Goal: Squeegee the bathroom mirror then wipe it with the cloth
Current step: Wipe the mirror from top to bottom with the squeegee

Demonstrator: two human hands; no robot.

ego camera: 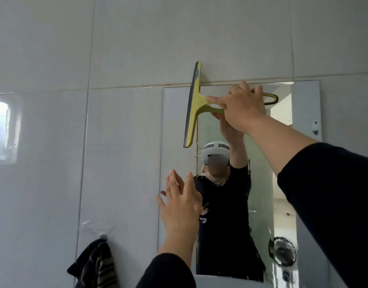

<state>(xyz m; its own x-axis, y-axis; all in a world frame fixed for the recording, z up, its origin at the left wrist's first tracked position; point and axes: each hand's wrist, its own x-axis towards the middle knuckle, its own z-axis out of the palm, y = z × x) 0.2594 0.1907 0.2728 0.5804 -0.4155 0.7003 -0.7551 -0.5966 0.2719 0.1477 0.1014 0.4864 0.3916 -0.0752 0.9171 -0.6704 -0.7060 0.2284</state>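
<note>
A frameless rectangular mirror (282, 154) hangs on the grey tiled wall. My right hand (243, 107) grips the looped handle of a yellow-green squeegee (194, 104) near the mirror's top left corner. Its dark rubber blade stands almost vertical, its upper end above the mirror's top edge. My left hand (180, 206) is raised with fingers spread, palm toward the mirror's left edge, holding nothing; whether it touches the glass I cannot tell. A dark striped cloth (98, 265) hangs from a hook on the wall at lower left.
The mirror reflects a person in dark clothes with a head-worn camera, and a small black fan (282, 254) at lower right. A clear wall hook (103, 235) holds the cloth. A bright window reflection (2, 125) shows on the left tiles.
</note>
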